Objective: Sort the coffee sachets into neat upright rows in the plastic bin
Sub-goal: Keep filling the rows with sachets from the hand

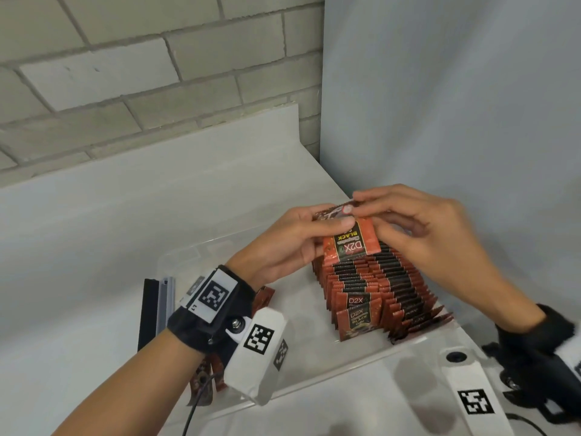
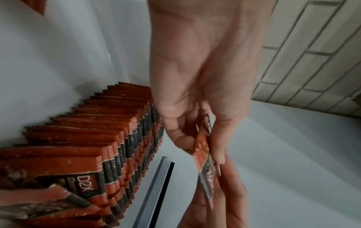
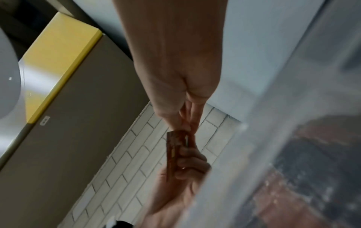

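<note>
A clear plastic bin [image 1: 320, 377] sits on the white table and holds rows of red-and-black coffee sachets [image 1: 371, 287] standing on edge. Above the far end of the rows, my left hand [image 1: 292, 243] holds a small stack of sachets [image 1: 350, 242] upside down, thumb across its top. My right hand [image 1: 405, 221] pinches the top edge of that same stack [image 2: 205, 162] from the right. In the right wrist view the held stack [image 3: 176, 148] shows edge-on between both hands. Loose sachets [image 1: 204, 376] lie at the bin's left end, partly hidden by my left wrist.
A black and grey bar [image 1: 157, 306] lies on the table left of the bin. A brick wall [image 1: 141, 73] rises behind and a pale panel [image 1: 456, 105] stands to the right. A tagged white device [image 1: 474, 398] rests near the bin's front right corner.
</note>
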Motion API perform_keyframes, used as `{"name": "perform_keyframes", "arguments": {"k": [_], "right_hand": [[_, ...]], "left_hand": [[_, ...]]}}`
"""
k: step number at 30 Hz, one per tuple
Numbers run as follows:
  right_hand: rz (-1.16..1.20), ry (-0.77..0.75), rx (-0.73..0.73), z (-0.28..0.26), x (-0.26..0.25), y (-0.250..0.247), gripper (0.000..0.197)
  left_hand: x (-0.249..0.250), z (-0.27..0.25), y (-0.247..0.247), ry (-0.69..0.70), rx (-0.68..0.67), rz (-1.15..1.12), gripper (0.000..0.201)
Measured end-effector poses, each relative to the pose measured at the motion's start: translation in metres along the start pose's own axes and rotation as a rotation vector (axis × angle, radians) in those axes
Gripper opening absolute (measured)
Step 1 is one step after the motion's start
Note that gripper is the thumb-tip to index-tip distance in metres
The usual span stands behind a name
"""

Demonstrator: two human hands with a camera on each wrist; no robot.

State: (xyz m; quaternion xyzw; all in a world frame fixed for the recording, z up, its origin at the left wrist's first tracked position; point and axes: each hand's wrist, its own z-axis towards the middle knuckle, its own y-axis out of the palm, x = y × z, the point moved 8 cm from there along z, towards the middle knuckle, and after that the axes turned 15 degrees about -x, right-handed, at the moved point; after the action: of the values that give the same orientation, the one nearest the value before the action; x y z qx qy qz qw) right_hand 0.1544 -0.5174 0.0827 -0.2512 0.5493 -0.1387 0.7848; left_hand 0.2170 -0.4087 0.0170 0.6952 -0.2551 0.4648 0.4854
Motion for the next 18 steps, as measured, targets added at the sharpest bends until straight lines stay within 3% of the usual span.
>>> {"name": "perform_keyframes", "arguments": {"k": [2,4,7,10,15,18], "right_hand": [[0.130,0.096,0.048,-0.002,0.009,-0.002,0.033],[0.344,0.199,0.124,-0.007,0.017,-0.004,0.022],[0.579,0.325,0.037,-0.012,0.023,0.012,0.040],[0.579,0.357,0.011,-0.012,0.024,0.018,0.039],[0.503,0.363,0.050,-0.012,0.032,0.006,0.024],[0.493,0.311,-0.089,-0.018,0.025,0.003,0.013]], "left_hand": [[0.004,-0.001,-0.004,0.047,0.034,-0.028,0.027],[0.010,-0.002,-0.009,0.107,0.065,-0.050,0.028],[0.016,-0.004,-0.013,0.168,0.106,-0.070,0.049],[0.015,-0.003,-0.013,0.161,0.116,-0.057,0.053],[0.011,-0.001,-0.006,0.137,0.046,-0.009,0.028],[0.021,-0.002,-0.002,0.206,0.014,-0.080,0.032]]}}
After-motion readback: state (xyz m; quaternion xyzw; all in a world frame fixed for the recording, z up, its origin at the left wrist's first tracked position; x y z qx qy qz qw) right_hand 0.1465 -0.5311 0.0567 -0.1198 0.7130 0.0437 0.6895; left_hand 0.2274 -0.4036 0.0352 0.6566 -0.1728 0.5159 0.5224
